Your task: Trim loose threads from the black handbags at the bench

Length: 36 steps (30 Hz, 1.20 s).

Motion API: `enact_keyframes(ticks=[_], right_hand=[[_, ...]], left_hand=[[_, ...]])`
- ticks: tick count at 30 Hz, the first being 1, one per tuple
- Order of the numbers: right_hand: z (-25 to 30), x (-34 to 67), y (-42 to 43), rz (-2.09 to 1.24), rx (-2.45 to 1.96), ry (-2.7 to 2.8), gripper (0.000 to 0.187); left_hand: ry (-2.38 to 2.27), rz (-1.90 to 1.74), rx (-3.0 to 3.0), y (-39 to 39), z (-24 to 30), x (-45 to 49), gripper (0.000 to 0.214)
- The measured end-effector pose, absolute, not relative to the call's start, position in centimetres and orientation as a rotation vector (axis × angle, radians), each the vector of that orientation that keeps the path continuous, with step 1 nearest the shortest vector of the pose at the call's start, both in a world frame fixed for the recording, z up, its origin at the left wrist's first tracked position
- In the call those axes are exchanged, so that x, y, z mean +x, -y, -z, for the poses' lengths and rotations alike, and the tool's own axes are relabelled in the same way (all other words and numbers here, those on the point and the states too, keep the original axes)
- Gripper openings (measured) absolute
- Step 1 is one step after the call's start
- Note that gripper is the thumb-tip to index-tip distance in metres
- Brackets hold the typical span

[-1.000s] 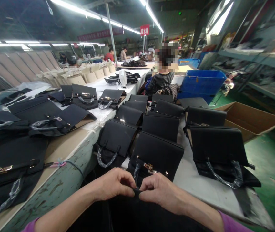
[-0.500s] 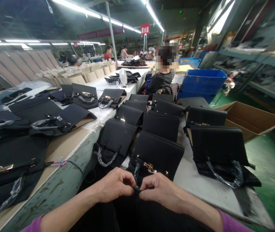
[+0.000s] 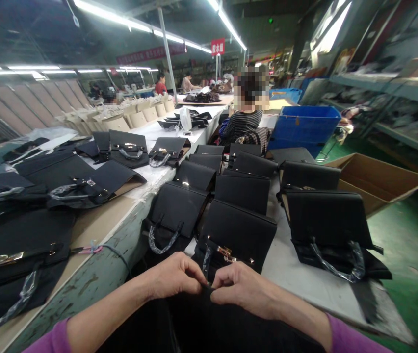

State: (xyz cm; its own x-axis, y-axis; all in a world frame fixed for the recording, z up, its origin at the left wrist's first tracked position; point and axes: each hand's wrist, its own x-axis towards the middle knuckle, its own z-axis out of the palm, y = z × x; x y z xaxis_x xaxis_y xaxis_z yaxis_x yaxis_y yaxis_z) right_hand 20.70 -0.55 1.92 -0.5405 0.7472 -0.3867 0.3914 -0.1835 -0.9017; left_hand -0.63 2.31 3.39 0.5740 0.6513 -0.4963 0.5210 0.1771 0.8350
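Observation:
My left hand (image 3: 175,277) and my right hand (image 3: 244,290) meet at the bottom centre, thumbs and forefingers pinched on the top edge of a black handbag (image 3: 209,326). The fingertips are almost touching. Most of the held bag is lost in the dark below, so its shape is hard to make out. Just beyond my fingers sits another black handbag (image 3: 240,230) with a gold clasp and a plastic-wrapped handle. Left of it, a similar handbag (image 3: 181,208) rests with its wrapped handle hanging forward.
Several more black handbags stand in rows on the white table (image 3: 286,267). On the left workbench (image 3: 100,240) lie other bags and a pink-handled tool (image 3: 87,250). At right are an open cardboard box (image 3: 378,179) and a blue bin (image 3: 300,130). A co-worker in stripes (image 3: 244,122) sits ahead.
Both hands keep their pinch on the black bag's edge, with only slight finger movement. The view has shifted a little, so the surroundings on the right appear slightly further left.

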Motion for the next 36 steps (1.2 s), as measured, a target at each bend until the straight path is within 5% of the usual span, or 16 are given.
enact_keyframes(ticks=[7, 19, 27, 32, 36], right_hand=[[-1.5, 21.0, 0.5, -1.802, -1.288, 1.803, 0.01], [-4.6, 25.8, 0.1, -2.246, -1.145, 1.913, 0.013], [-4.8, 27.8, 0.6, -2.591, -0.875, 1.656, 0.049], [-4.9, 23.1, -1.3, -2.178, -0.967, 2.153, 0.044], [-4.1, 18.8, -1.6, -1.818, -1.097, 2.365, 0.02]], left_hand=[[-0.869, -0.097, 1.379, -3.0, -4.2, -1.9, 0.044], [-0.986, -0.052, 1.463, -1.8, -4.4, -2.5, 0.021], [-0.962, -0.121, 1.291, -1.3, -4.3, -2.0, 0.016], [-0.975, -0.179, 1.359, -1.0, -4.2, -1.6, 0.014], [-1.125, -0.281, 1.423, 0.1, -4.9, -2.0, 0.02]])
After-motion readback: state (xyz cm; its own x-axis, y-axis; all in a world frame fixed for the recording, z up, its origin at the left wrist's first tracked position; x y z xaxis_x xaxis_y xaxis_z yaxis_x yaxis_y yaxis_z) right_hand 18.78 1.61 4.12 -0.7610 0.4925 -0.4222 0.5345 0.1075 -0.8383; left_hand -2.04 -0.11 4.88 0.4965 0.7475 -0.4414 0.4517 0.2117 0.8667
